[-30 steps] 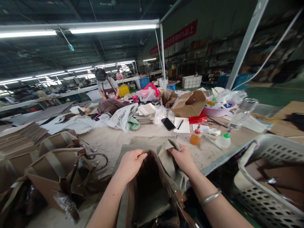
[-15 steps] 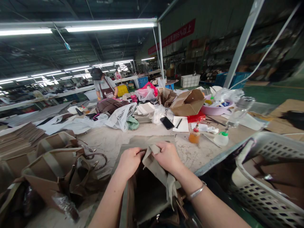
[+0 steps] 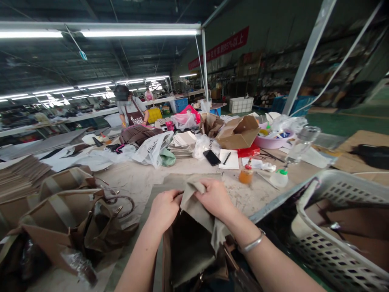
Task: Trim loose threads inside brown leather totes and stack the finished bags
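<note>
In front of me at the table's near edge stands a brown handbag (image 3: 166, 259), its dark mouth facing me. Grey-green lining fabric (image 3: 199, 213) is pulled up out of it and hangs over the right side. My right hand (image 3: 214, 198) is closed on a fold of this lining, thumb and fingers pinched together. Close beside it, my left hand (image 3: 166, 209) pinches the far rim of the bag; its fingertips are partly hidden behind the fabric. The bag's lower part falls outside the view.
Several brown bags (image 3: 60, 207) stand at left beside stacked panels (image 3: 22, 178). A white basket (image 3: 319, 227) with brown pieces is at right. A phone (image 3: 212, 157), an orange glue jar (image 3: 245, 174) and a green-capped bottle (image 3: 278, 178) lie beyond. A co-worker (image 3: 131, 107) stands across the table.
My right hand has shifted slightly with the lining, which now spreads wider between the hands. My left hand stays at the rim. The view has turned slightly to the right.
</note>
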`<state>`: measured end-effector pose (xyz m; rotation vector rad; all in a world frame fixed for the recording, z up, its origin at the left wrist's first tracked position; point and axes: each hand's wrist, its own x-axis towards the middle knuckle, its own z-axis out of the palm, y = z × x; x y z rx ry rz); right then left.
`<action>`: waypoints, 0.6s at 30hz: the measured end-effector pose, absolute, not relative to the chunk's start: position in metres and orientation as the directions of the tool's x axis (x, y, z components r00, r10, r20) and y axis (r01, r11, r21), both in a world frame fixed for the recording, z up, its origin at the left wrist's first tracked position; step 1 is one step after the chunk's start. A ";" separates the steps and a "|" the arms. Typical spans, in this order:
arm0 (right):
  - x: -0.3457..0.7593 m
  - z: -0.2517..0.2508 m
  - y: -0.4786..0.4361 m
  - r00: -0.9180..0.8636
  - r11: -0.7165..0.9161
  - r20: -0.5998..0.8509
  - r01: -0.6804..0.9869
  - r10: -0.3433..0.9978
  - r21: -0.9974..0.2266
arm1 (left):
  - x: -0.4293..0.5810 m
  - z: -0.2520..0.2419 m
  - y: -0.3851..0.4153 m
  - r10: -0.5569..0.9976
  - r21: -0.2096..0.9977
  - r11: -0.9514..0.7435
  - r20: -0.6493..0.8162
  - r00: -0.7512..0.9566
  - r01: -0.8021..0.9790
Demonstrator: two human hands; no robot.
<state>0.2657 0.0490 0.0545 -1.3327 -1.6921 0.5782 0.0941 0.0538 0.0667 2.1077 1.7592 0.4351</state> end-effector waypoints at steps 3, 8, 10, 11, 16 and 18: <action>0.249 0.059 0.061 -0.087 0.351 0.409 0.691 0.908 -0.633 | 0.094 0.066 0.056 0.984 0.418 -0.166 0.012 0.178 0.893; 0.247 0.051 0.065 -0.006 0.211 0.261 0.607 0.965 -0.766 | 0.095 0.066 0.058 0.989 0.442 -0.130 -0.004 0.147 0.888; 0.251 0.047 0.060 0.017 0.194 0.248 0.575 0.969 -0.795 | 0.096 0.066 0.059 0.992 0.467 -0.105 -0.013 0.126 0.878; 0.253 0.046 0.056 0.029 0.194 0.257 0.578 0.966 -0.793 | 0.096 0.065 0.059 0.992 0.477 -0.101 -0.014 0.122 0.873; 0.262 0.047 0.033 0.043 0.183 0.270 0.633 0.962 -0.753 | 0.095 0.063 0.059 0.992 0.498 -0.113 0.004 0.128 0.860; 0.266 0.049 0.020 -0.003 0.189 0.243 0.641 0.970 -0.744 | 0.095 0.064 0.058 0.992 0.486 -0.115 0.014 0.123 0.867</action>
